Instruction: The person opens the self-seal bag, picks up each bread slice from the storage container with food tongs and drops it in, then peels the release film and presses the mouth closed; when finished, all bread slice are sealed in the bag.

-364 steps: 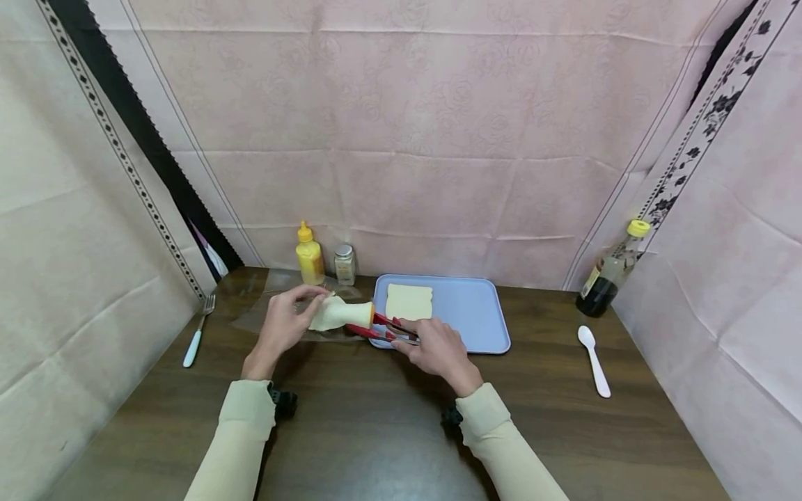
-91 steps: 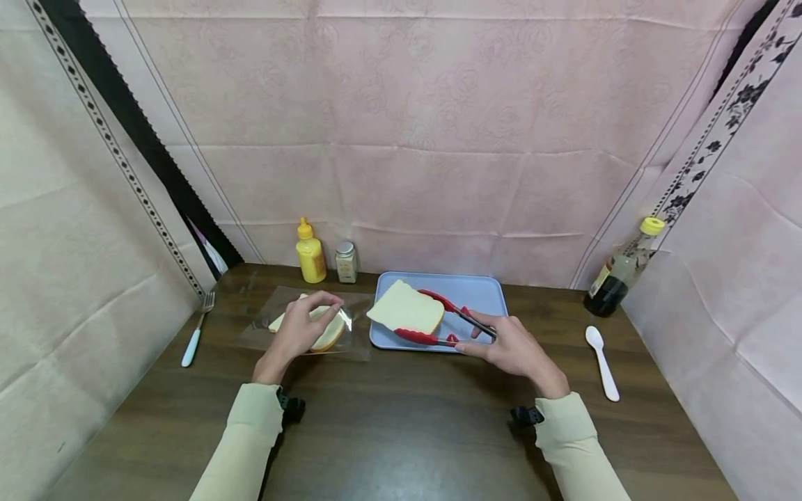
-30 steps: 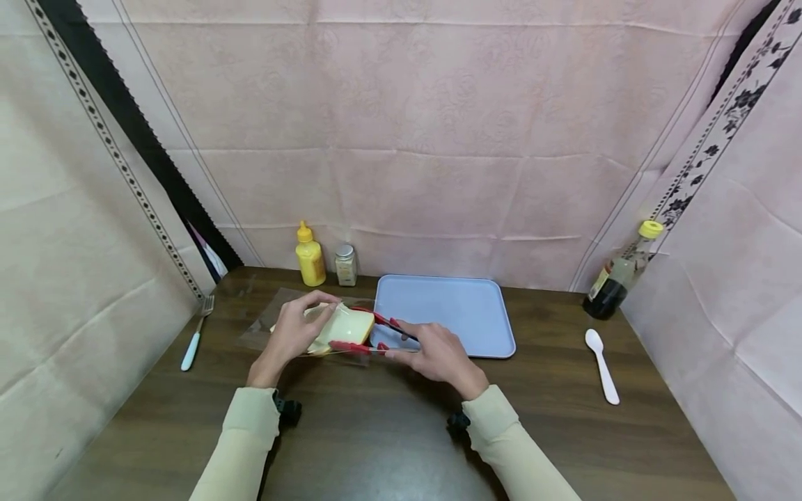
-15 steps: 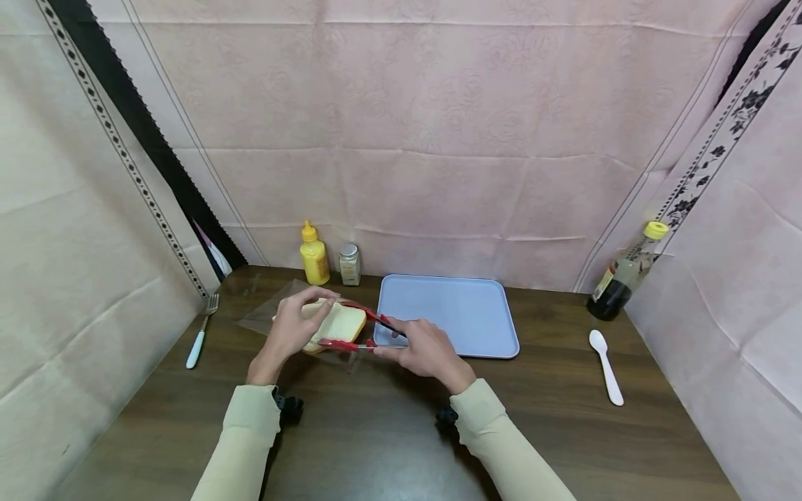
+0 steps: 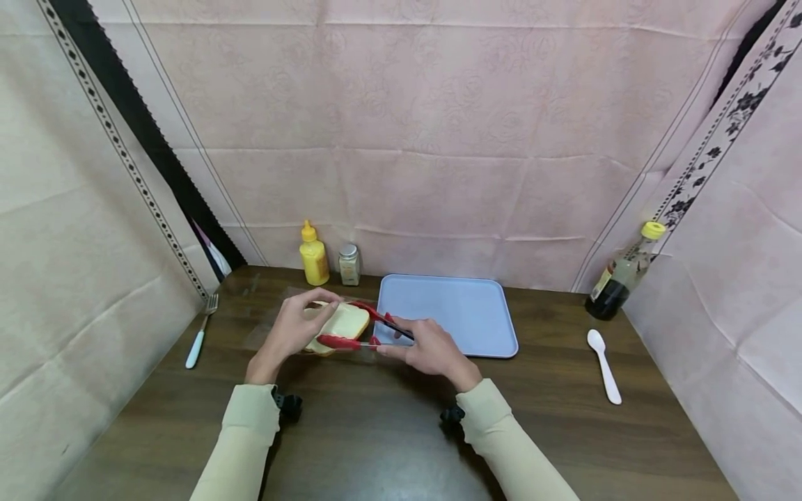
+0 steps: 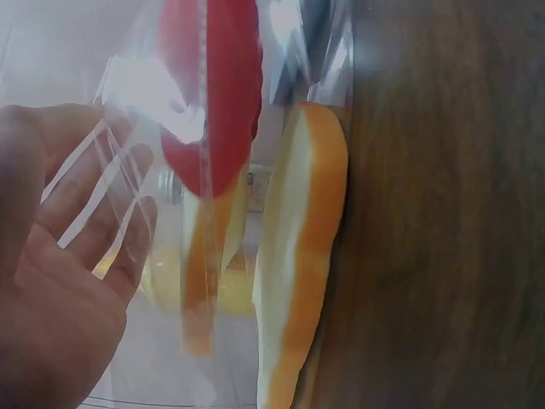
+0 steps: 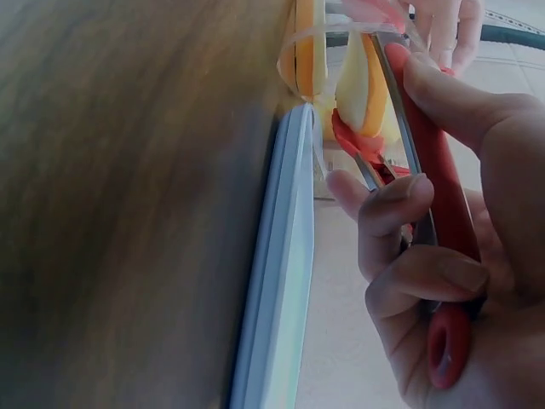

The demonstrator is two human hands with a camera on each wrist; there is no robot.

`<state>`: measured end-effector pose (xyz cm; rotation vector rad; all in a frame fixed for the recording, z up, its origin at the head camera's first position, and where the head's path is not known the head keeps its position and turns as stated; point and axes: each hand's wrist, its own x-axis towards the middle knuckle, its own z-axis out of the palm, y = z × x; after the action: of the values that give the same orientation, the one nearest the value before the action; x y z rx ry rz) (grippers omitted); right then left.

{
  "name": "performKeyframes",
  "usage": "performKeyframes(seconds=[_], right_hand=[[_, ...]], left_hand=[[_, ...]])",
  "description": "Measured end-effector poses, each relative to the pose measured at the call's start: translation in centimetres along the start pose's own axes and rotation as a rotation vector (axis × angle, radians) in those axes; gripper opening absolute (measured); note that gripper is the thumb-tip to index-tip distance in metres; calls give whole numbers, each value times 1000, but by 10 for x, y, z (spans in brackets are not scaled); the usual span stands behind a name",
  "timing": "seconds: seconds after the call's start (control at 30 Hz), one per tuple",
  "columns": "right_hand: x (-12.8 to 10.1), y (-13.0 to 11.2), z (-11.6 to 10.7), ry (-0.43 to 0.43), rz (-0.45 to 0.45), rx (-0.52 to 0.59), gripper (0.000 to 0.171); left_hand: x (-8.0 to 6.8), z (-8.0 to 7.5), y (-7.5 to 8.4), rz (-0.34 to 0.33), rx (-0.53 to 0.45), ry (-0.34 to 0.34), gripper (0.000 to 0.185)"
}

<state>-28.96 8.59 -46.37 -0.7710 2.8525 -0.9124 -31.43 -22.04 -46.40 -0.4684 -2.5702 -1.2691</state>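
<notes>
My left hand [image 5: 293, 325] pinches the upper edge of a clear plastic bag [image 5: 258, 335], lifting its mouth. In my right hand [image 5: 432, 350] are red-tipped tongs [image 7: 438, 183], gripped by the handles. Their tips reach into the bag's mouth and hold a bread slice [image 5: 351, 320]. Below it, another bread slice [image 6: 322, 230] lies low in the bag, near the table. The left wrist view shows a gap between the two slices, with a red tong tip [image 6: 213, 94] seen through the plastic. The left hand hides part of the bread in the head view.
A blue tray [image 5: 451, 313] stands just right of the bag. Behind are a yellow squeeze bottle [image 5: 315, 259] and a small jar [image 5: 349, 266]. A fork [image 5: 202, 334] lies left. A white spoon [image 5: 604, 367] and a dark sauce bottle [image 5: 617, 278] are right.
The tongs have carried the bread slice left from the tray into the bag since three seconds ago. Over the last half second, the slice and tongs shifted slightly right. My left hand stays at the bag.
</notes>
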Motion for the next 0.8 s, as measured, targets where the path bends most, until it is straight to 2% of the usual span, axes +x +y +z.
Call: performKeyframes(seconds=[0.17,0.4,0.8], right_hand=[[3,-6,4,-14,-9,-12,81],[6,-14,12,16,-14,-19,81],[11,-24,22,26,-19,13,80]], left_hand=[[-1,4,-1,-16,-14,-43,18],[-1,6,0,-27,2,-54,19],[-1,7,1,37,-17,-49,13]])
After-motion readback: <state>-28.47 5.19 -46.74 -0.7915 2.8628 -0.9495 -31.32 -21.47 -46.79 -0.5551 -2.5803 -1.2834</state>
